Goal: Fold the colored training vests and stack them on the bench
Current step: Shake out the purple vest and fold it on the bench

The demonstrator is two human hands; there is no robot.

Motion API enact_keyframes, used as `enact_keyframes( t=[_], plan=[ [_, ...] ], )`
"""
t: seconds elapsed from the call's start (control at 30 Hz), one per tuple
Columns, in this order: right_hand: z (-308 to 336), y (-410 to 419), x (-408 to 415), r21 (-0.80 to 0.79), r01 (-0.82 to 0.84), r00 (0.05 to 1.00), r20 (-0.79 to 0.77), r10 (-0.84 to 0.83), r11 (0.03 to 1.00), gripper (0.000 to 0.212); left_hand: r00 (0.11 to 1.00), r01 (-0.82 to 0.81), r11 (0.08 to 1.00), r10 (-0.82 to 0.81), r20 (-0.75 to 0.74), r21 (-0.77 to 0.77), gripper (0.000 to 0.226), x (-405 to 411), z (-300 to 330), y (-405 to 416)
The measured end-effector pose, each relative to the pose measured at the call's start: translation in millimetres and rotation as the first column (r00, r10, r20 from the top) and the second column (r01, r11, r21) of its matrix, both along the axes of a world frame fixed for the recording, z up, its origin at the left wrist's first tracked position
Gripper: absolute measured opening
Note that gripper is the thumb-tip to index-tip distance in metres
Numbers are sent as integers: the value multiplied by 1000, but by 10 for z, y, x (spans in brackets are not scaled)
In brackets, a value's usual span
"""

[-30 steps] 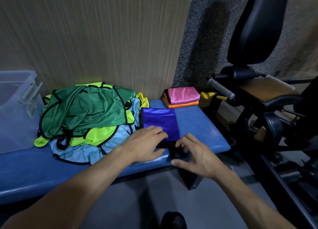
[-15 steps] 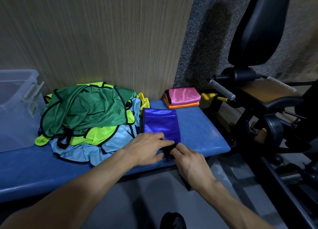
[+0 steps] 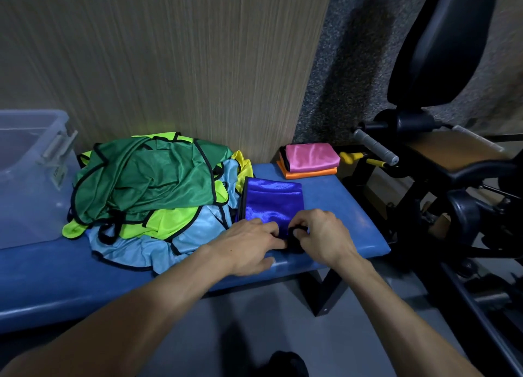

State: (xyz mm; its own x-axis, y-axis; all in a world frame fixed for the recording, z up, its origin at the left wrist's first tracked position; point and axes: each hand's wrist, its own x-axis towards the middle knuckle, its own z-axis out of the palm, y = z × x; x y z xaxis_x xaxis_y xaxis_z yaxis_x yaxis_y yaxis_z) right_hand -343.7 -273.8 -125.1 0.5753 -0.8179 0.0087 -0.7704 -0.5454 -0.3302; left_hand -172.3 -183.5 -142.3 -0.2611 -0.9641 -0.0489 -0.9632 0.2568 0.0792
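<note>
Glossy royal-blue fabric with black trim, the blue vest (image 3: pixel 273 204) lies folded into a narrow rectangle at centre frame on the blue padded surface (image 3: pixel 348 206), its near end under both hands: the left hand (image 3: pixel 249 245) rests flat on it with fingers straight, while the right hand (image 3: pixel 319 235) has its fingers curled, pinching the black edge. Two folded vests, pink vest (image 3: pixel 311 155) on orange vest (image 3: pixel 308 173), sit stacked at the surface's far right corner. One loose heap to the left shows four colours: green vest (image 3: pixel 152 181), lime vest (image 3: pixel 161 223), light-blue vest (image 3: pixel 141 249) and a yellow vest (image 3: pixel 245 167).
</note>
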Motion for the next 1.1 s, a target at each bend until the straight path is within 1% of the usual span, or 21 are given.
enact_keyframes(
  t=[0.07,0.17,0.27,0.37,0.43,0.47,0.5,0.6,0.67,0.73,0.8,0.87,0.93,1.0,1.1],
  plan=[
    [-13,-82,58,97,48,999,-16,-46,994,18,1000,5,1000,-5,-18,12,44,6,6,-6],
    [-68,-129,148,142,85,996,-42,-80,986,23,999,13,1000,-12,-33,14,46,35,-6,-21],
    [-103,-134,196,88,108,991,-94,-100,990,26,996,3,1000,-1,-90,15,51,82,-28,-33],
    [-80,-117,210,26,131,984,-129,-127,991,33,983,-37,999,42,-178,31,73,178,-34,-5],
    [-63,-71,217,-19,143,978,-151,-145,989,30,983,-43,999,38,-180,-24,88,288,-25,60],
    [-63,-47,216,-47,142,976,-158,-148,989,27,986,-52,997,42,-159,-58,91,351,-13,105],
    [-68,-29,211,-73,138,976,-161,-149,988,25,989,-68,994,56,-137,-88,90,411,3,151],
    [-79,19,175,-132,92,977,-181,-115,987,17,989,-140,975,130,-67,-173,71,502,40,281],
    [-62,60,149,-168,38,979,-191,-70,985,16,982,-187,967,184,-34,-174,61,490,39,348],
    [-15,143,127,-191,-23,978,-210,-18,981,27,967,-253,959,251,-35,-130,52,460,10,405],
    [12,254,109,-214,-83,962,-271,22,973,38,951,-309,943,304,-52,-124,46,438,-8,449],
    [14,371,112,-238,-134,939,-340,47,962,46,937,-349,928,341,-81,-130,44,443,-28,481],
    [-19,455,132,-265,-154,925,-376,45,952,50,922,-376,921,361,-138,-101,41,449,-54,506],
    [-92,494,161,-322,-147,933,-359,23,935,52,909,-386,918,363,-203,-86,35,442,-95,528],
    [-217,500,210,-397,-98,945,-325,-40,912,60,886,-393,911,338,-317,-127,32,404,-142,555]
  ],
)
